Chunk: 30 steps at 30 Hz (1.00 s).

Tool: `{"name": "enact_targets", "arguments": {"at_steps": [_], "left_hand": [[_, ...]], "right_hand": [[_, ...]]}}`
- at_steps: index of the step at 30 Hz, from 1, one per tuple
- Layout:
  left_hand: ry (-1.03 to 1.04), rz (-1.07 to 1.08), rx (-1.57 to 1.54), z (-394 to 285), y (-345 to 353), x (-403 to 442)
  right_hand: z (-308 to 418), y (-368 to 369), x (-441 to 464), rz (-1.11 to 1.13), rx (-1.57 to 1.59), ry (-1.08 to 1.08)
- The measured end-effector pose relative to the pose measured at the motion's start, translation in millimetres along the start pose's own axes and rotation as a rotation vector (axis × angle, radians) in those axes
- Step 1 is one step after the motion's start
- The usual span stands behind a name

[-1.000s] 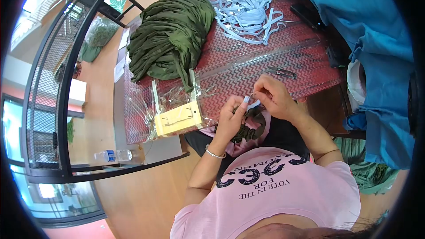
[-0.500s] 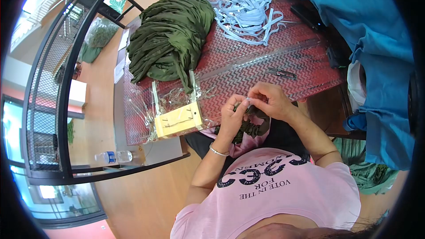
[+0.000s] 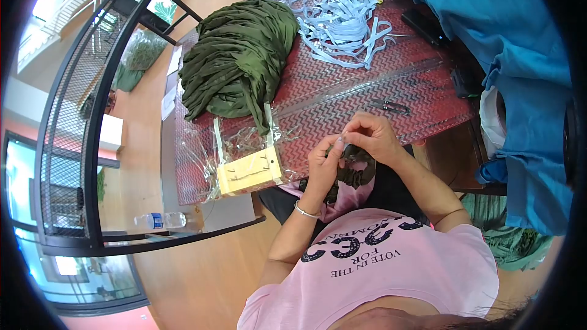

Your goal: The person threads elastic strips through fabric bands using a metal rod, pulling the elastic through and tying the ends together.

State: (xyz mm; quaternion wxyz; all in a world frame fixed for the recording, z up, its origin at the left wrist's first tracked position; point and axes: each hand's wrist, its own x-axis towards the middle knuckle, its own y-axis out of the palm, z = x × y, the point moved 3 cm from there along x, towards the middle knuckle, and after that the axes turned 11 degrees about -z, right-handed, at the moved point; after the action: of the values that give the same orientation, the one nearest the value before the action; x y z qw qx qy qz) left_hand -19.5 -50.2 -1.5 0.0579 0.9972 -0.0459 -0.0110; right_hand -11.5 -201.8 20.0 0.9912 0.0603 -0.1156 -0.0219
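Note:
My left hand [image 3: 322, 162] and my right hand [image 3: 372, 136] meet over my lap at the table's near edge. Both are closed, with thumbs and fingertips pinched close together. From them hangs a dark green gathered fabric band [image 3: 356, 176], ruffled like a scrunchie. A small pale bit shows between the fingertips, too small to name. Beyond my right hand a pair of thread snips [image 3: 394, 107] lies on the red patterned table [image 3: 342, 95]. Left of my hands, a yellow block with metal pins [image 3: 249, 171] is taped at the table edge.
A large heap of dark green fabric strips [image 3: 241, 55] covers the table's left side. Pale elastic strips [image 3: 339, 21] lie tangled at the back. Blue cloth [image 3: 526, 104] hangs at the right. Plastic bottles [image 3: 160, 220] and a black mesh frame [image 3: 92, 140] are at the left.
My hands stay pinched together in nearly the same place, the fingertips shifting slightly. The green band hangs a little differently, its loop showing more. The table view has shifted slightly downward.

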Motion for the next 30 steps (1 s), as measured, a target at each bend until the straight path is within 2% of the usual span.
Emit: {"name": "enact_targets", "arguments": {"at_steps": [3, 10, 16, 19, 28, 30], "left_hand": [[-0.088, 0.06, -0.201, 0, -2, 3], [-0.096, 0.106, -0.193, 1, -2, 5], [-0.094, 0.115, -0.196, 4, -5, 5], [-0.101, 0.098, -0.199, 7, -7, 6], [-0.102, 0.095, -0.193, 15, -13, 5], [-0.092, 0.113, -0.18, 13, -16, 6]], "right_hand": [[2, -4, 8, 0.129, 0.02, -0.09], [-2, -4, 10, 0.199, 0.012, -0.186], [-8, 4, 10, 0.24, 0.101, -0.158], [-10, 7, 12, 0.232, -0.003, -0.161], [-15, 13, 8, 0.22, -0.006, -0.106], [-18, 14, 8, 0.252, 0.117, 0.016]]}}
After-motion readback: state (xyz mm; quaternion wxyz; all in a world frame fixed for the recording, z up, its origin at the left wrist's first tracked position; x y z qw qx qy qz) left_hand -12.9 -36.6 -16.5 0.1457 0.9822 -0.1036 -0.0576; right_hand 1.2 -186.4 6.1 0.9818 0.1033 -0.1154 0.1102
